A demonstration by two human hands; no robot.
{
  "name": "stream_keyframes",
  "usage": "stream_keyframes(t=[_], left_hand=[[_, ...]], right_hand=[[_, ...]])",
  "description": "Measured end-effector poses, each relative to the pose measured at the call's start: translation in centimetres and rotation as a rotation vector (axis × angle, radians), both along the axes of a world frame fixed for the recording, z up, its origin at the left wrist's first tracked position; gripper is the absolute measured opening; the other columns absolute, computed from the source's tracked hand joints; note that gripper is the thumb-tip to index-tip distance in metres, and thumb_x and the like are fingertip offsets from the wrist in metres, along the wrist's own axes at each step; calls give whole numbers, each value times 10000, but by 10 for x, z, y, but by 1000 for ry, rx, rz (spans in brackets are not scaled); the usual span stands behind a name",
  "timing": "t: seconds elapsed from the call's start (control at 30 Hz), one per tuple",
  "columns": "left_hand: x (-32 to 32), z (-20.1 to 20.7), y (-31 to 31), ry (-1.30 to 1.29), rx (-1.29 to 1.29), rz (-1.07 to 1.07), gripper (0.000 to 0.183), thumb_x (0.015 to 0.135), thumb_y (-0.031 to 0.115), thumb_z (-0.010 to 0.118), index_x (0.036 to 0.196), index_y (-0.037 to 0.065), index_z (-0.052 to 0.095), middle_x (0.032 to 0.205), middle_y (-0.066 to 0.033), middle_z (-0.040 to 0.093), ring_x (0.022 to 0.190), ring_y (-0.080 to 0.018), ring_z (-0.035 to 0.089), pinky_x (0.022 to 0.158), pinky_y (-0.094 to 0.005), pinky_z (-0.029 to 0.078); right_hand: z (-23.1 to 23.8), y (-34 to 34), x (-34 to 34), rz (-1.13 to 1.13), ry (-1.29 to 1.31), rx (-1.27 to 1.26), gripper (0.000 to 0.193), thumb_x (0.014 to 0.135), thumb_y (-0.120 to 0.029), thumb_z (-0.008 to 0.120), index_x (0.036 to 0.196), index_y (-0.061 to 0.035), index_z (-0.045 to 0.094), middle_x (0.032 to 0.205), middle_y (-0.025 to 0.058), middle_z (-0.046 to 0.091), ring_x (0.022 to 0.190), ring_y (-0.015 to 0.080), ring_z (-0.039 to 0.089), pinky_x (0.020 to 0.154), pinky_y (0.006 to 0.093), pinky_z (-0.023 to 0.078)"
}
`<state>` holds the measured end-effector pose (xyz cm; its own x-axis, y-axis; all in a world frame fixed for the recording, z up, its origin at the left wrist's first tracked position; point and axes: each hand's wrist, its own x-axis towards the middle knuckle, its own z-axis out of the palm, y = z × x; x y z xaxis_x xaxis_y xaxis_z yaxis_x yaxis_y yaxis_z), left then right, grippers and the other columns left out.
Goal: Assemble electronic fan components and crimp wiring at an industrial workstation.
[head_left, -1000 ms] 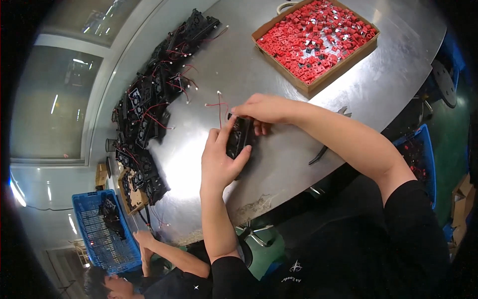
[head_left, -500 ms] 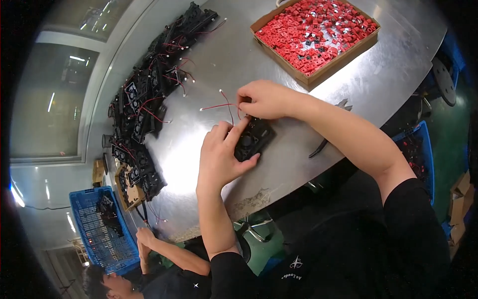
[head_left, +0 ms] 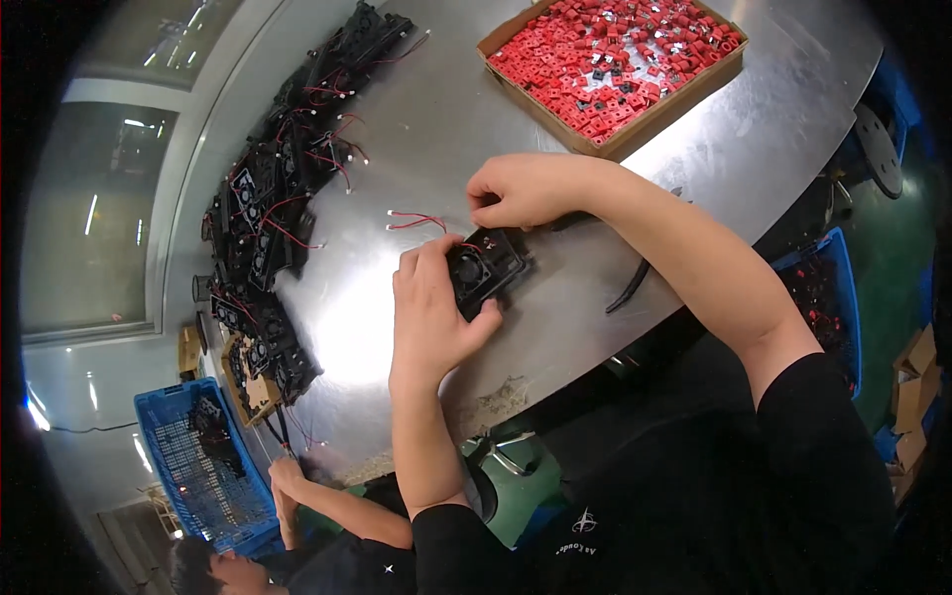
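My left hand is closed around the left side of a black plastic fan housing, its thumb along the near edge. The round fan in the housing faces up. Thin red wires with small white connectors lead out past my left fingertips onto the metal table. My right hand is at the far edge of the housing with its fingers curled together; whatever they pinch is hidden. Beneath my right forearm lies a tool with a black curved handle, partly covered.
A cardboard tray of small red parts stands at the far side of the metal table. Black fan units with wires are piled along the left. Blue crates flank the table. At lower left, a co-worker's hands hold something unclear.
The red wires, upright near my right fingers before, now lie off to the left. More of the fan shows, and the housing has turned slightly. The whole view has shifted a little.
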<state>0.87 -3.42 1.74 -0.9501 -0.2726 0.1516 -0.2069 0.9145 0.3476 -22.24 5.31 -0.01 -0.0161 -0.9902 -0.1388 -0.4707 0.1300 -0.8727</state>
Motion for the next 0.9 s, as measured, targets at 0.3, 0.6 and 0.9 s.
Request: stream_keyframes(t=[0.3,0.6,0.9], left_hand=[[-8,-8,8,148,-228,73,694,790,392,848,1317,43,561,1496,-204,539,1400,-439,443,1173,-552,328],[-5,-5,3,109,-166,65,667,771,393,861,1315,88,626,1283,-152,572,1296,-396,478,1131,-509,345],[-9,-4,10,93,-186,156,677,707,463,909,1227,86,697,1208,-147,579,1172,-367,533,1038,-491,421]], right_hand=[[-22,-5,-5,14,133,-237,274,975,-255,639,1019,8,700,928,193,735,866,361,700,802,457,532],[-17,-2,-2,15,121,-169,280,956,-259,634,1058,-27,753,1029,191,765,975,385,724,882,472,554],[-7,2,-5,6,179,-142,291,961,-268,640,1073,-25,753,1054,193,762,1005,385,720,899,475,547]])
